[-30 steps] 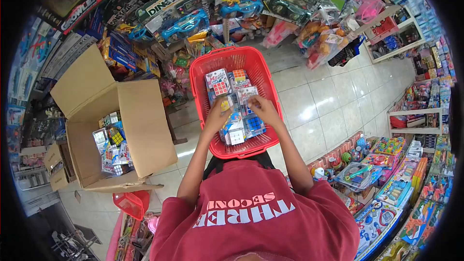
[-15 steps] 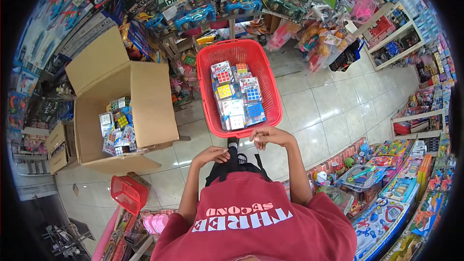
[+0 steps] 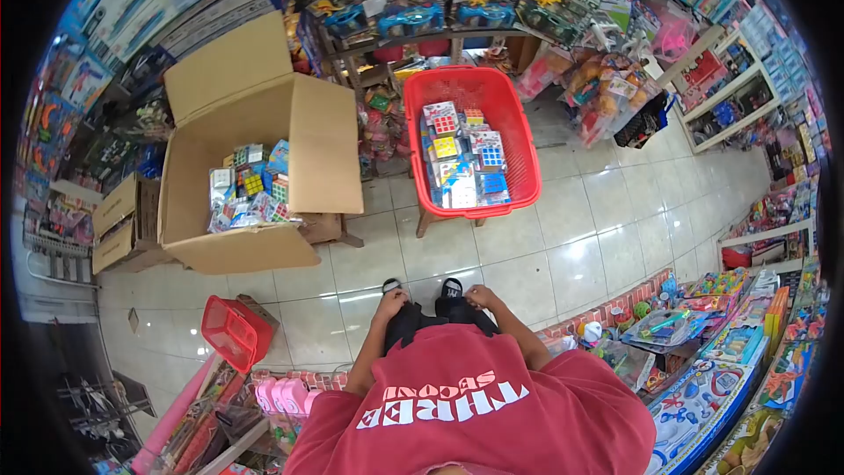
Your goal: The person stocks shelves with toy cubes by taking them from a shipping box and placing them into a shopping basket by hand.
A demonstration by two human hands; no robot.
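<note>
— Cubes? Where?
— Packaged puzzle cubes [image 3: 464, 161] fill the red basket [image 3: 519, 136]; more sit in the open cardboard box [image 3: 325, 136].
— Hands?
— Left hand [image 3: 390, 306] and right hand [image 3: 480, 297] rest on the knees, empty, fingers seemingly curled.

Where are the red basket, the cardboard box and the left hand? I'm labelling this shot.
red basket [image 3: 420, 136], head view, on its left wall.
cardboard box [image 3: 327, 158], head view, on its right flap.
left hand [image 3: 392, 302], head view, on its back.
</note>
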